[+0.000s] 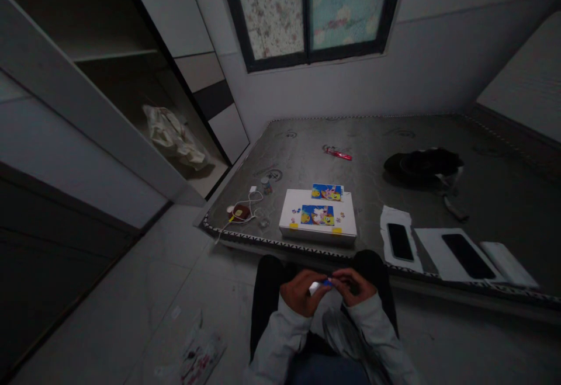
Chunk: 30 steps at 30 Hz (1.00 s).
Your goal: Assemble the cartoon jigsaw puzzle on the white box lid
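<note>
Left hand (301,292) and right hand (354,287) nearly meet above the lap, fingertips pinched narrow on a small blue piece (327,283), on the near side of the box (348,204). I'd worry about a loose pinch: so small a thing could slip between the knees (269,268). A bumped box might scatter the loose bits (342,215) right of the gapped puzzle (326,219). The fingers cover much of the piece, its shape is lost in the gloom, and I can't tell whether the pale glint beside it belongs to it.

Small blue piece (326,283); white rectangular cardboard box (289,201) with yellow tape squares (336,231); grey mattress (302,145) with dark swirls (274,176), black-and-white patterned edging (245,238)
</note>
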Motion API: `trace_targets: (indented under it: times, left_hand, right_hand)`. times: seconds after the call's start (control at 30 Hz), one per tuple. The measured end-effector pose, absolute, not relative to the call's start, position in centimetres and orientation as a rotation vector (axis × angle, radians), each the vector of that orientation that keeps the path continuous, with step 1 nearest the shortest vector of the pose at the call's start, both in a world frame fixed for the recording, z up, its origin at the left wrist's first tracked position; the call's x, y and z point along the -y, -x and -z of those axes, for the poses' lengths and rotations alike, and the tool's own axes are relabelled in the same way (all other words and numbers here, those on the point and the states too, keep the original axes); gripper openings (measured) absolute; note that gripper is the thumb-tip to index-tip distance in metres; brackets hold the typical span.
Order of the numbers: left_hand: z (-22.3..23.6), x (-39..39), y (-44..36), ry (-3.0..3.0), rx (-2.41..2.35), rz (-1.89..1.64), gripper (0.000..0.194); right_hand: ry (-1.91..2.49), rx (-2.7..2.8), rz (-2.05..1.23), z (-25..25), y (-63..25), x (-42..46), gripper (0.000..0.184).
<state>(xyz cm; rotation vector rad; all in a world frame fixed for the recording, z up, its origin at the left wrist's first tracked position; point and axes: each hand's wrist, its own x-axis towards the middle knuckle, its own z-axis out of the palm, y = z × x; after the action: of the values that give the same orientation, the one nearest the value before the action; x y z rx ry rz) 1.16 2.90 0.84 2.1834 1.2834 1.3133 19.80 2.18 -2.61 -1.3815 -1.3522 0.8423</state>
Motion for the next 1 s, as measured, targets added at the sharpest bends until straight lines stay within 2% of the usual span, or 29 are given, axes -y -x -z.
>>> trace_targets:
  times: [0.2, 0.47, 1.0]
  left_hand:
    - [-1.9, -2.7, -1.1, -2.174, -1.301, -1.302, 0.030]
    - [-2.8, -2.8, -0.8, -2.202, -1.262, -1.338, 0.029]
    - [-4.6, -3.0, -1.3, -2.220, -1.149, -1.438, 0.027]
  right_hand:
    - [1.284, 1.529, -0.907, 1.7, -20.2, -2.1, 0.029]
    - [1.251, 1.585, -0.942, 1.0, -20.1, -1.8, 0.035]
    - [1.141, 1.701, -0.748, 1.3, -19.9, -2.0, 0.030]
